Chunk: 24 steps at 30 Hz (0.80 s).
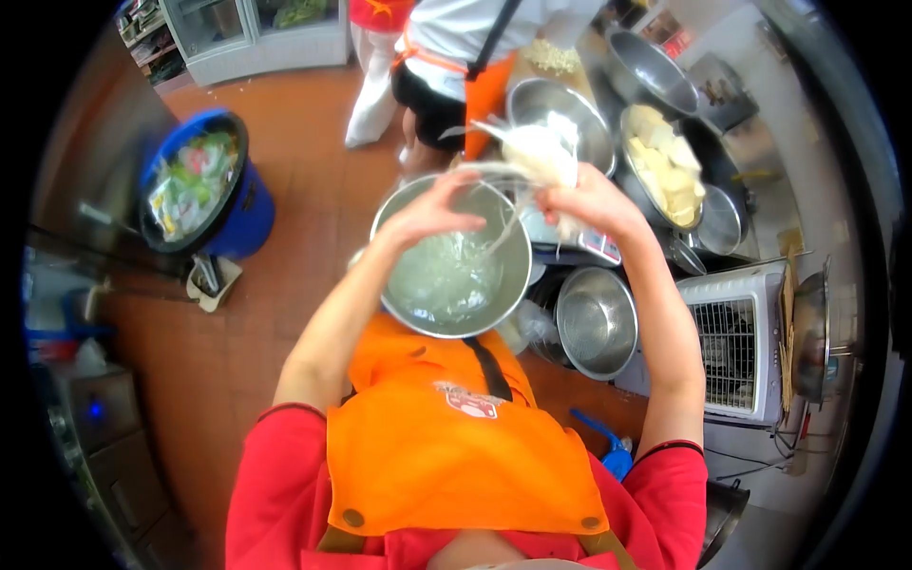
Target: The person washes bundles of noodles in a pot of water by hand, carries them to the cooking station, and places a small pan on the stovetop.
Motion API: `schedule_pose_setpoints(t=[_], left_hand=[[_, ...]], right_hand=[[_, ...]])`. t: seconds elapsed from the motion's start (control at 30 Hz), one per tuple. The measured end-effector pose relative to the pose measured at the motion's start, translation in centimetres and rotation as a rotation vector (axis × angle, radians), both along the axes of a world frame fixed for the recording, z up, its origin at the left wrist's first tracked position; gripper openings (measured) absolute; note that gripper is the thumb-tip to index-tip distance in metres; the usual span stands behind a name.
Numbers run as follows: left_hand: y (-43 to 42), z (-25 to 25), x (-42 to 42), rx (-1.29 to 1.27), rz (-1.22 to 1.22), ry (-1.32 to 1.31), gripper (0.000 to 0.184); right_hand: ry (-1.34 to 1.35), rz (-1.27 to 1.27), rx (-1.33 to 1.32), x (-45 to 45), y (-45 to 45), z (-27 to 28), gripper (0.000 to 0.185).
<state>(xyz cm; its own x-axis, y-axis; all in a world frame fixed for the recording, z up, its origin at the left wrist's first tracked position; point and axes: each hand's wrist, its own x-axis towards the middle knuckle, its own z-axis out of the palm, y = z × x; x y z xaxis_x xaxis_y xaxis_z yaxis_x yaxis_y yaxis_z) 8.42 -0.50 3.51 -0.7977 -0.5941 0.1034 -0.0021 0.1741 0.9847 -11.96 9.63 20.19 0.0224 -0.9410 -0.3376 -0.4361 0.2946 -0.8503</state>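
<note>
Over the steel pot of cloudy water point(446, 285), my left hand point(427, 214) has thumb and fingers apart, its fingertips close to some thin pale strands. My right hand point(594, 204) is closed around a whitish stringy bundle point(541, 157), past the pot's right rim. Loose strands hang from the bundle toward the water. Whether my left fingertips touch the strands is unclear. Behind the bundle, a steel bowl point(579, 109) is partly covered.
A blue bin point(252, 214) of scraps stands left. At right are a bowl of pale yellow pieces point(665, 171), a perforated steel bowl point(597, 323) and a white grille unit point(731, 342). Two people stand ahead, one in an orange apron point(489, 104).
</note>
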Motion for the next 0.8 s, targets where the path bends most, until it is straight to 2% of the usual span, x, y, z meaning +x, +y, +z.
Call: schedule_pose_setpoints(t=[0.07,0.13,0.2,0.23,0.27,0.33,0.37,0.47,0.6,0.73,0.77,0.8], left_hand=[[0.4,3.3,-0.4,-0.183,-0.074,-0.065,0.089],[0.7,5.4,-2.0,-0.21,-0.136,-0.01,0.089],[1.4,7.5,-3.4,-0.142,-0.165,-0.106,0.082],[1.5,6.4,-4.4,0.032,-0.218,-0.016,0.076],[1.5,4.5,-5.5,0.214,-0.271,0.065,0.071],[2.7,4.5,-6.0,0.316,-0.22,0.24,0.058],[3.5,5.2,-5.9,0.425,-0.307,0.333,0.037],[3.9,2.3,-5.2,0.775,-0.38,0.318,0.02],[4.5,-0.8,-3.4,0.785,-0.296,0.198,0.023],[5.2,-2.3,-3.3,0.748,-0.203,0.126,0.024],[4.9,-4.2,-3.4,0.709,-0.192,0.075,0.024],[5.1,-4.1,-3.0,0.608,-0.159,-0.014,0.025]], right_hand=[[0.051,-0.004,-0.025,0.5,-0.4,0.9,0.025],[0.147,0.09,-0.014,0.9,-1.0,1.8,0.033],[0.24,0.152,-0.038,1.7,-1.0,2.3,0.034],[0.248,0.245,-0.16,2.4,-0.9,3.0,0.036],[0.358,0.319,-0.125,1.5,-1.8,1.5,0.039],[0.465,0.333,-0.088,1.7,-1.7,2.0,0.038],[0.471,0.342,-0.068,1.5,-1.7,2.2,0.038],[0.587,0.373,-0.087,0.5,-1.5,2.0,0.033],[0.897,0.393,0.008,-0.2,-1.5,2.1,0.03],[1.108,0.342,0.055,-1.6,-2.6,-3.6,0.025],[1.127,0.317,0.048,-1.7,-2.8,-5.1,0.024],[1.15,0.29,0.039,-2.0,-3.0,-6.8,0.024]])
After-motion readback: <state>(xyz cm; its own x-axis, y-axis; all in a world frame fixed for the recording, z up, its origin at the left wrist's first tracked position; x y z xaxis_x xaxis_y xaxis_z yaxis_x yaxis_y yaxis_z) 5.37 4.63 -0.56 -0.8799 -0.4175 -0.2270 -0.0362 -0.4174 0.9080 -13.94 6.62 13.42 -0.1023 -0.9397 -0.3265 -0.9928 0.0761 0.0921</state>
